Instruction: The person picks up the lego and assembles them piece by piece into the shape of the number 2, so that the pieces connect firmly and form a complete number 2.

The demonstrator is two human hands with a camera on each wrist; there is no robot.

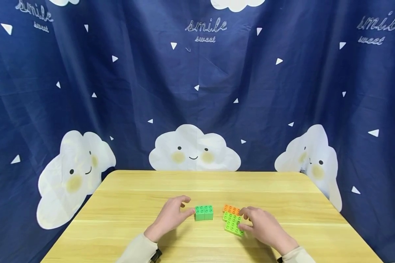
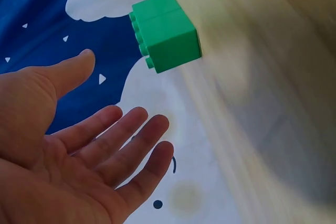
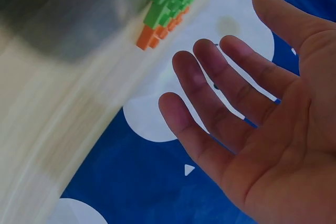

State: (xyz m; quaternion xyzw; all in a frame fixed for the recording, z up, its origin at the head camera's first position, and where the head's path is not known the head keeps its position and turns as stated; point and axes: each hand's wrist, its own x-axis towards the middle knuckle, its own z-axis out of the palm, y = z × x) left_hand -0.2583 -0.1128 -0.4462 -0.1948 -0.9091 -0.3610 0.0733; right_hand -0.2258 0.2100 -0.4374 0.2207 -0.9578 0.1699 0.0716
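While a navy curtain is hanging behind the table, your R hand is partly blocking the orange brick & lime bricks on it, fingers relaxed & gripping nothing. Your L hand, likewise ungripped, is hovering w/ loose fingers just L of the green blocks.

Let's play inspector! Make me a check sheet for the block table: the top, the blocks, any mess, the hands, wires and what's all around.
Surface: pale wood-grain table, with shadows near the hands.
Job's things: two green blocks side by side; lime blocks beside an orange block.
Clutter: nothing seen.
Hands: left hand open near the green blocks; right hand open by the lime blocks; neither grips anything.
Cables: nothing seen.
Surroundings: dark blue curtain with white smiling clouds and small white triangles.
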